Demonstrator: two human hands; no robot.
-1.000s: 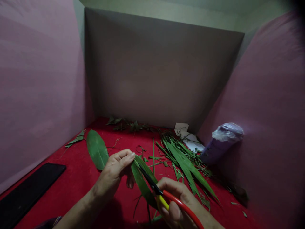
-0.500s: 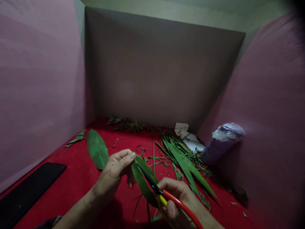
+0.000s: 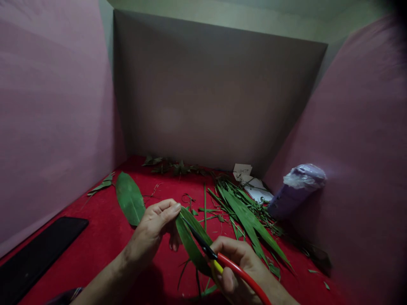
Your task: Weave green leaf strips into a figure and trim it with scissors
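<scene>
My left hand (image 3: 160,224) pinches the upper end of a long green leaf (image 3: 191,248) between thumb and fingers. The leaf is split lengthwise into two strips below the pinch. Scissors (image 3: 208,250) with dark blades and red and yellow handles are gripped in my right hand (image 3: 240,264). Their blades lie between the two strips, tips just below my left thumb, and look nearly closed. Beyond my left wrist, a broad oval leaf (image 3: 129,199) stands out against the red surface.
Long leaves (image 3: 251,216) and stems are heaped on the red cloth (image 3: 104,254) at right, by white papers (image 3: 256,189). A purple container (image 3: 295,190) with plastic over its top stands against the right wall. Leaf sprigs (image 3: 179,168) line the back; a black flat object (image 3: 41,254) lies left.
</scene>
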